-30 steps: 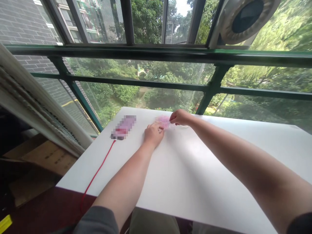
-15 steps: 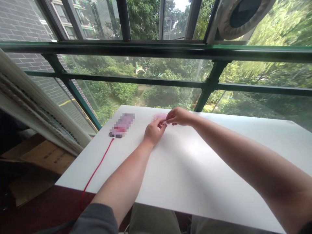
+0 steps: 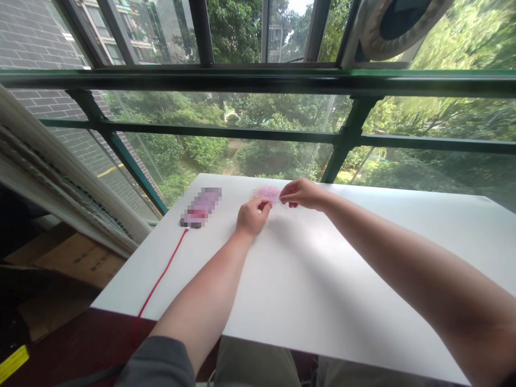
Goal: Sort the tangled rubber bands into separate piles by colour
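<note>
A small fluffy pink thing (image 3: pixel 269 193) is near the far edge of the white table (image 3: pixel 314 285), between and just beyond my hands. My left hand (image 3: pixel 253 216) is closed at the near left side of it, thumb and index finger pinched together; what they hold is too small to make out. To the right, my right hand (image 3: pixel 299 194) is also in a pinch, its fingertips at the right side of the pink thing. Whatever lies between those fingertips cannot be made out. A narrow gap separates the two hands.
A pixelated phone-like object (image 3: pixel 201 207) lies at the table's far left, with a red cable (image 3: pixel 163 273) running from it over the near edge. Beyond the table stand green railings (image 3: pixel 226 131) and windows. Cardboard boxes (image 3: pixel 80 258) and a curtain (image 3: pixel 60 166) are at the left.
My hands have moved slightly apart, the right one a little to the right and the left one a little to the left. More of the pink thing shows between them.
</note>
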Action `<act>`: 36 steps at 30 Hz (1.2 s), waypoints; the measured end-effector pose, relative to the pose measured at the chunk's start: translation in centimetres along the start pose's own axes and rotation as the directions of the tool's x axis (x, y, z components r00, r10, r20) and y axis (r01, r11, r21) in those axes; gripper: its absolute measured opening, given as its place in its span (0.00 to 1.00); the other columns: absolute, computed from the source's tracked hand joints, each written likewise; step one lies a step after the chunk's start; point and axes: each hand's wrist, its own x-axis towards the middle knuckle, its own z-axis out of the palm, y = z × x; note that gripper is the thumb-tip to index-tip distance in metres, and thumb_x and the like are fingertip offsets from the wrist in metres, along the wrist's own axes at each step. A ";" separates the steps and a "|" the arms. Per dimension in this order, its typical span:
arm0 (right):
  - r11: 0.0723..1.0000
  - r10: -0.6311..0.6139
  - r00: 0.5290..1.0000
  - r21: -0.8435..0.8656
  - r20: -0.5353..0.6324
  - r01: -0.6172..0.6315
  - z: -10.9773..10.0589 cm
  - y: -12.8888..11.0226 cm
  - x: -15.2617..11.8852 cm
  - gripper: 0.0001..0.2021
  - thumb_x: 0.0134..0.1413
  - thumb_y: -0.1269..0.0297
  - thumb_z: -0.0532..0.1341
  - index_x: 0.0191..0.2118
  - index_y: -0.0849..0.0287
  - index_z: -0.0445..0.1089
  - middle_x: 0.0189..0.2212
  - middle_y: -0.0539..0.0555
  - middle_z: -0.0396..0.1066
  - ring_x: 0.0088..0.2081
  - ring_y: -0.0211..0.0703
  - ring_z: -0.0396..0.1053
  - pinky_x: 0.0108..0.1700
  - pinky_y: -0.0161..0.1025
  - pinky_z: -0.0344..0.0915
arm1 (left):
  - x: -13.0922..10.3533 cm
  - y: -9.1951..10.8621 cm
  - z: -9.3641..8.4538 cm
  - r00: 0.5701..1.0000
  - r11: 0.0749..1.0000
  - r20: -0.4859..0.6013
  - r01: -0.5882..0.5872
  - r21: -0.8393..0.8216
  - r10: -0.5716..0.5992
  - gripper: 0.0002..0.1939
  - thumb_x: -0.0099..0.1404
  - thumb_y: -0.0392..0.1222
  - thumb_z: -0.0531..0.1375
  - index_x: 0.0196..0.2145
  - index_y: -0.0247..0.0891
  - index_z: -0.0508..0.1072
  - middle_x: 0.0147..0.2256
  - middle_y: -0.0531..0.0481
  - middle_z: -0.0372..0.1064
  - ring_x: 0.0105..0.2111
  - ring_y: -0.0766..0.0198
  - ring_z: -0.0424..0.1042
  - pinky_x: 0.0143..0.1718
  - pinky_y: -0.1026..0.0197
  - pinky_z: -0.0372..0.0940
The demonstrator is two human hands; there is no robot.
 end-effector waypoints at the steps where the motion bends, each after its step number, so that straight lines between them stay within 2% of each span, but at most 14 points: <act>1: 1.000 0.008 1.000 0.002 -0.003 -0.008 0.0 0.2 -0.1 0.07 0.44 0.68 0.64 0.32 0.63 0.75 0.25 0.54 0.75 0.25 0.35 0.70 0.27 0.30 0.66 | 0.1 -0.2 0.0 1.000 1.000 -0.001 0.005 0.016 -0.005 0.08 0.62 0.41 0.56 0.35 0.40 0.75 0.35 0.52 0.76 0.33 0.66 0.73 0.38 0.65 0.66; 7: 0.999 0.029 1.000 -0.027 -0.007 -0.029 0.0 1.0 -0.7 0.06 0.45 0.67 0.63 0.31 0.62 0.75 0.25 0.53 0.75 0.23 0.34 0.69 0.27 0.29 0.65 | 0.3 -1.3 0.3 1.000 0.987 -0.013 0.022 0.159 -0.020 0.09 0.59 0.37 0.57 0.37 0.39 0.75 0.39 0.49 0.75 0.36 0.62 0.71 0.45 0.60 0.65; 10: 0.997 0.028 1.000 -0.065 -0.006 -0.028 -0.1 1.4 -0.9 0.07 0.45 0.67 0.62 0.31 0.63 0.75 0.26 0.53 0.75 0.24 0.34 0.69 0.26 0.29 0.64 | 0.3 -1.4 0.3 0.999 0.974 -0.008 0.032 0.225 -0.031 0.11 0.57 0.35 0.59 0.38 0.40 0.76 0.42 0.48 0.74 0.42 0.59 0.70 0.51 0.57 0.62; 14: 0.968 0.030 0.998 -0.249 -0.048 -0.042 0.3 2.0 -0.7 0.08 0.46 0.65 0.62 0.33 0.61 0.75 0.27 0.52 0.75 0.25 0.35 0.68 0.25 0.30 0.60 | 0.3 -1.2 0.4 0.999 0.964 0.029 0.026 0.263 -0.035 0.10 0.57 0.35 0.59 0.36 0.41 0.77 0.43 0.49 0.73 0.47 0.57 0.67 0.54 0.56 0.60; 17: 0.917 -0.003 0.997 -0.398 -0.083 -0.031 1.4 2.5 -0.5 0.09 0.47 0.62 0.61 0.34 0.59 0.75 0.29 0.52 0.75 0.27 0.36 0.68 0.26 0.30 0.58 | 0.1 -1.0 0.6 0.995 0.966 0.097 -0.014 0.258 -0.012 0.08 0.56 0.40 0.60 0.34 0.43 0.78 0.41 0.50 0.73 0.47 0.56 0.67 0.53 0.55 0.61; 20: 0.884 -0.034 0.996 -0.467 -0.087 -0.011 3.0 3.0 -0.1 0.09 0.49 0.63 0.59 0.33 0.59 0.75 0.31 0.52 0.75 0.30 0.37 0.69 0.29 0.31 0.58 | -0.2 -0.9 0.6 0.980 0.962 0.201 -0.061 0.267 0.007 0.07 0.55 0.45 0.62 0.32 0.46 0.79 0.42 0.52 0.72 0.48 0.54 0.65 0.52 0.53 0.61; 24: 0.856 -0.053 0.994 -0.517 -0.099 -0.006 4.9 3.5 0.3 0.08 0.49 0.66 0.58 0.33 0.59 0.74 0.35 0.54 0.75 0.33 0.39 0.69 0.34 0.32 0.59 | -0.3 -0.6 0.4 0.965 0.938 0.255 -0.040 0.345 -0.053 0.07 0.56 0.45 0.61 0.30 0.48 0.79 0.44 0.54 0.72 0.48 0.54 0.65 0.51 0.52 0.61; 29: 0.816 -0.078 0.992 -0.578 -0.104 0.004 5.5 3.6 0.2 0.10 0.50 0.68 0.55 0.34 0.60 0.73 0.37 0.57 0.73 0.37 0.43 0.68 0.37 0.34 0.58 | -0.2 -0.4 0.2 0.968 0.906 0.224 0.005 0.423 -0.110 0.08 0.57 0.46 0.59 0.31 0.49 0.79 0.45 0.55 0.71 0.47 0.53 0.64 0.47 0.50 0.61; 36: 0.785 -0.046 0.998 -0.620 -0.042 0.010 4.0 4.0 -1.6 0.09 0.48 0.69 0.57 0.32 0.61 0.75 0.35 0.58 0.74 0.36 0.45 0.69 0.34 0.35 0.58 | 0.0 -0.8 0.0 0.975 0.858 0.077 0.144 0.493 -0.208 0.07 0.57 0.44 0.60 0.31 0.45 0.78 0.42 0.49 0.72 0.46 0.51 0.65 0.45 0.50 0.62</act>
